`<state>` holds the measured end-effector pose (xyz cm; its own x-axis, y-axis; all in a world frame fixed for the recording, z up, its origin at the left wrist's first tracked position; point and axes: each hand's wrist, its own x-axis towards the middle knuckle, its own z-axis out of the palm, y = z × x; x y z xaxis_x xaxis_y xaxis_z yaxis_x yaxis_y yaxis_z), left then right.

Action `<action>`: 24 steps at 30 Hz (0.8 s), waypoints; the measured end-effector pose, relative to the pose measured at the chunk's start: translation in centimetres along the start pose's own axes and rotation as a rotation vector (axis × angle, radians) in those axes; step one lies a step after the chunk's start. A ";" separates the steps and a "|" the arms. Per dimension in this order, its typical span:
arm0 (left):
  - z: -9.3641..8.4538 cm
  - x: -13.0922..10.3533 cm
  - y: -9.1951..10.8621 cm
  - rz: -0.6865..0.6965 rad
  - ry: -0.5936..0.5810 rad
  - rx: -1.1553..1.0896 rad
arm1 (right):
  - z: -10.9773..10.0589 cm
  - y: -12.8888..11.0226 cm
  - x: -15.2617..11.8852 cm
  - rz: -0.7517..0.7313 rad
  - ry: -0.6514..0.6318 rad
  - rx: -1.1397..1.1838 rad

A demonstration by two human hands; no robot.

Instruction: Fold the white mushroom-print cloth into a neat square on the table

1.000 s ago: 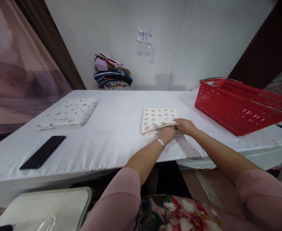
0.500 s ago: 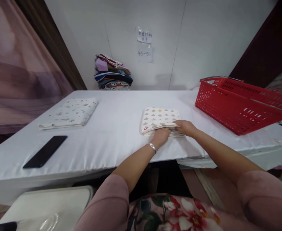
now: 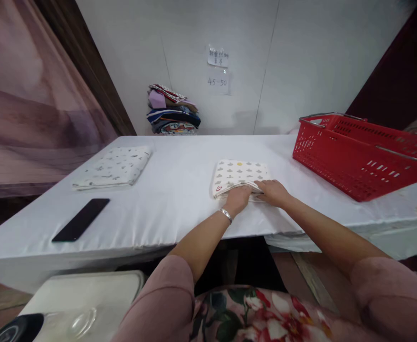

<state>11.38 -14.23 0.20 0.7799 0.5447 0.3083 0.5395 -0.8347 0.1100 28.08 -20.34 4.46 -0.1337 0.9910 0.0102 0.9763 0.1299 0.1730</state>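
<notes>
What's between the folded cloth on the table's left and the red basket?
In the head view, a second folded cloth with a yellow motif lies on the white table between them, left hand and right hand at its near edge.

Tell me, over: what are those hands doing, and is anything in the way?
Left hand and right hand touching near edge of folded grey-print cloth. Left fingertips hidden by its layers. Nothing visibly blocking; red shopping basket apart, to the right.

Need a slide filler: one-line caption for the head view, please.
Left hand and right hand at the near edge of a folded grey-printed cloth, red basket to the right.
</notes>
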 end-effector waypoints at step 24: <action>-1.6 -0.8 -1.2 0.041 0.082 0.062 | 0.1 -2.2 1.8 0.097 0.086 0.115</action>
<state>9.59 -13.83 1.32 0.7743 0.5001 0.3878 0.5285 -0.8481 0.0383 25.75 -18.87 4.02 -0.0470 0.9932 0.1065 0.9977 0.0415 0.0534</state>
